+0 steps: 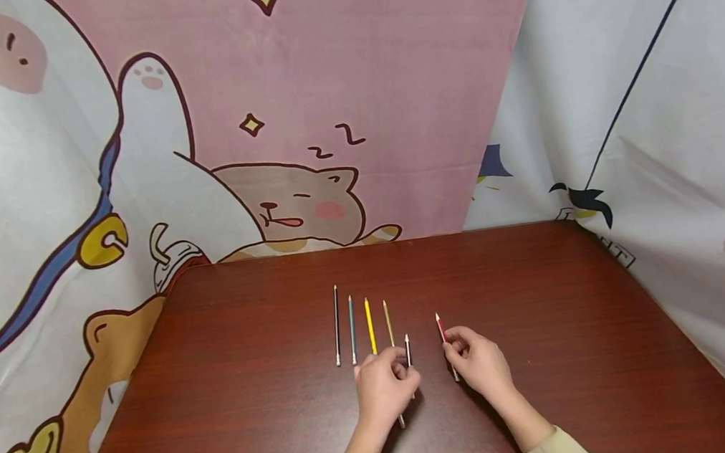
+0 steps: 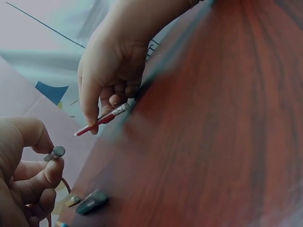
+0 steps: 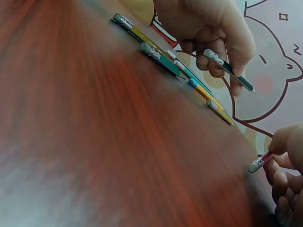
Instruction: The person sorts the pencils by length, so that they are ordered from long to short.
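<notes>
Printed cloth (image 1: 404, 108) behind, brown table (image 1: 570, 309) before it, two forearms (image 1: 526, 417) reaching in.
From where I stand, the left hand (image 1: 381, 383) pinches a dark pencil (image 1: 408, 348) between thumb and forefinger, and the right hand (image 1: 481, 363), apart from it, pinches a red pencil (image 1: 441, 329) the same way. Four pencils (image 1: 370, 323) lie side by side to the left, points away from the person, two partly hidden by the left hand. A light pinch near mid-shaft should suit, I'd judge, with the left knuckles clear of that row lest they nudge it askew. Both palms turn inward, lower fingers curled; the red point slants leftward. Whether the red end touches the wood, I can't tell.
</notes>
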Motion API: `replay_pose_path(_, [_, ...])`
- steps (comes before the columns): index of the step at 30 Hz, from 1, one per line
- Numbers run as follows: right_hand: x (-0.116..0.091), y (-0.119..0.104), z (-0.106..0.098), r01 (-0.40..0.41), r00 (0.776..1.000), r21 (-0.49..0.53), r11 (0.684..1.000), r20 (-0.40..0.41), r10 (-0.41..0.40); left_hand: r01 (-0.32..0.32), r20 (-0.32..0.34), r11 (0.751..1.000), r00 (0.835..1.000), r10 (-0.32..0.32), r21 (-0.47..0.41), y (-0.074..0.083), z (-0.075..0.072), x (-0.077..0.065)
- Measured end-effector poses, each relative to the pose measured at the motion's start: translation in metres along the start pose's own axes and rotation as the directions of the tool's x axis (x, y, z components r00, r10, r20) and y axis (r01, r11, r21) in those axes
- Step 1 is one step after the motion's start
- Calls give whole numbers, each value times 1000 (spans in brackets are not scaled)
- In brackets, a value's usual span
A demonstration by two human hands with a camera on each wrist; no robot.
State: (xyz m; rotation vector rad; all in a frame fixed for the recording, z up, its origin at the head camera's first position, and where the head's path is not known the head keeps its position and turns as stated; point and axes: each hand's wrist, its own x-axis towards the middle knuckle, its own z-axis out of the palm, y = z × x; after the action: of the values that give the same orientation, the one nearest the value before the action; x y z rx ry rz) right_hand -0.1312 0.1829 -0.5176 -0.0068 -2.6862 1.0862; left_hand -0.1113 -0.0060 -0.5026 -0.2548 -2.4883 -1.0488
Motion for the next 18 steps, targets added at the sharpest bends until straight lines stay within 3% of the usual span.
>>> replay_pose_path(9, [16, -12, 13, -4, 999, -25, 1000, 43, 6, 86, 43, 996, 995, -85, -19, -8, -11, 6])
replay_pose_path(18, [28, -22, 23, -33, 997, -51, 998, 72, 37, 101, 40, 995, 994, -101, -17, -16, -21, 11])
